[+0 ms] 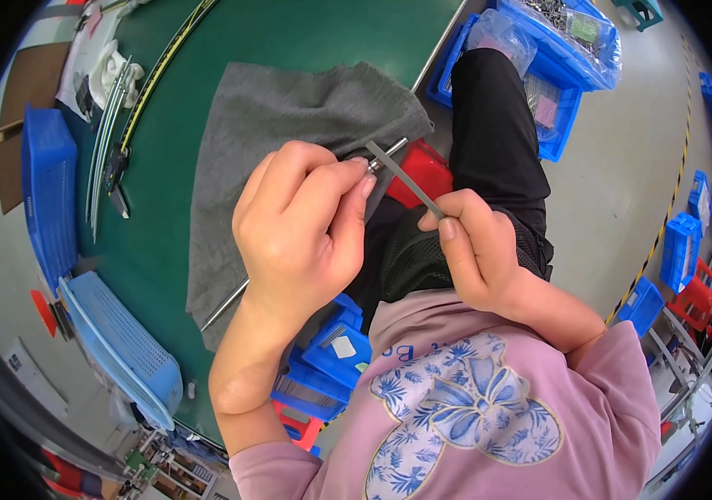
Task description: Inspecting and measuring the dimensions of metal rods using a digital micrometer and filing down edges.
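Observation:
My left hand is closed round a slim metal rod, whose shiny end sticks out past the fingertips. Lower left, another length of metal rod shows beyond my wrist. It lines up with the first, but the hand hides whether they are one piece. Between thumb and fingers, my right hand pinches a narrow, flat grey strip. That strip crosses the rod near its end; whether it is a file or an abrasive strip I cannot tell. Grey cloth lies on the table under my left hand.
On the green table lie calipers and several thin rods. Blue baskets line its left side. Blue bins with small metal parts stand at upper right, near my leg. A red stool shows behind the strip.

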Motion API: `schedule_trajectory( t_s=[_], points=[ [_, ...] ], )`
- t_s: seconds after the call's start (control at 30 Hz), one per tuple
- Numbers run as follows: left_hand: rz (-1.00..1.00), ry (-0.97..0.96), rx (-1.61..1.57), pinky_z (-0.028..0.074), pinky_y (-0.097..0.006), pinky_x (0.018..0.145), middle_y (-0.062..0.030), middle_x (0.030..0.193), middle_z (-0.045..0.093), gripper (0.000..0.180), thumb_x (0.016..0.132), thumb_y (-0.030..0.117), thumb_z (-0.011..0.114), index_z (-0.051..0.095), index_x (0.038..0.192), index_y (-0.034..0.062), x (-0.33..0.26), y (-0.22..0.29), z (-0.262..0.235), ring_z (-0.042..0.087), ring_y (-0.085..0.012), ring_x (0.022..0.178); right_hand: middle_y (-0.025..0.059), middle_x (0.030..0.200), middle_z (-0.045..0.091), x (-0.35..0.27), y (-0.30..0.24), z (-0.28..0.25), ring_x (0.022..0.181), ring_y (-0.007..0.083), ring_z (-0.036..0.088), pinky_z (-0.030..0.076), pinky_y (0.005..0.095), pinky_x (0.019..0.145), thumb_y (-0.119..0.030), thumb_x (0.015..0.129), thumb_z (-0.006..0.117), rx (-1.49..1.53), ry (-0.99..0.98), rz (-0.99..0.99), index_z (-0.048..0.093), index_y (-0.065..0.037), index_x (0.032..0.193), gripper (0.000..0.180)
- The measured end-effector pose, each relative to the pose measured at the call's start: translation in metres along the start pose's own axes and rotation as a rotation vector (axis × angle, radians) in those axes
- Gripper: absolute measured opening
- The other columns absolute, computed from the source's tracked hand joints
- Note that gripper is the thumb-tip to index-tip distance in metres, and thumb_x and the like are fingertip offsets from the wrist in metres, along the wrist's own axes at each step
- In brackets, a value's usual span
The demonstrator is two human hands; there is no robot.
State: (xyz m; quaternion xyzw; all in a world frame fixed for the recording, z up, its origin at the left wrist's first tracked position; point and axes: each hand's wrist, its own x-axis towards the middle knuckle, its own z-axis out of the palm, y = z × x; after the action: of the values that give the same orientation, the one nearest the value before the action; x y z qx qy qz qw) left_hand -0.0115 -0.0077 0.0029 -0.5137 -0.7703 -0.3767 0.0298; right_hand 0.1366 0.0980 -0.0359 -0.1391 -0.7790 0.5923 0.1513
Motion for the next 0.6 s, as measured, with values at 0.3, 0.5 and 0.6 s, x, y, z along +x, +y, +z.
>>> schedule_trajectory(
  t_s=[0.3, 0.5, 0.6],
  points=[
    [-0.037, 0.01, -0.019, 0.039, -0.029, 0.047, -0.0065, 0.064, 0.05, 0.016, 0.057, -0.004, 0.066, 0.057, 0.068, 0.0026, -0.002, 0.0, 0.001, 0.05, -0.0213, 0.054, 0.009, 0.069, 0.059, -0.006, 0.003, 0.003, 0.046, 0.02, 0.054, 0.041, 0.0266, 0.043, 0.004, 0.079, 0.044, -0.006, 0.012, -0.031, 0.047, 0.0, 0.089, 0.011],
    [-0.035, 0.014, -0.023, 0.039, -0.029, 0.048, -0.0067, 0.065, 0.05, 0.016, 0.056, -0.004, 0.065, 0.056, 0.067, 0.002, -0.001, 0.0, 0.003, 0.05, -0.0216, 0.055, 0.01, 0.068, 0.058, -0.007, 0.0, 0.009, 0.048, 0.0228, 0.056, 0.042, 0.0293, 0.043, 0.003, 0.078, 0.045, -0.044, 0.011, -0.008, 0.047, -0.001, 0.089, 0.012],
    [0.011, 0.028, -0.015, 0.039, -0.03, 0.048, -0.0072, 0.065, 0.049, 0.016, 0.056, -0.005, 0.065, 0.054, 0.066, 0.0014, 0.0, 0.0, 0.004, 0.049, -0.0222, 0.055, 0.0103, 0.065, 0.057, 0.008, -0.004, 0.018, 0.049, 0.0265, 0.056, 0.043, 0.0328, 0.044, 0.001, 0.076, 0.048, -0.11, 0.089, -0.071, 0.047, -0.003, 0.088, 0.012]
  ],
)
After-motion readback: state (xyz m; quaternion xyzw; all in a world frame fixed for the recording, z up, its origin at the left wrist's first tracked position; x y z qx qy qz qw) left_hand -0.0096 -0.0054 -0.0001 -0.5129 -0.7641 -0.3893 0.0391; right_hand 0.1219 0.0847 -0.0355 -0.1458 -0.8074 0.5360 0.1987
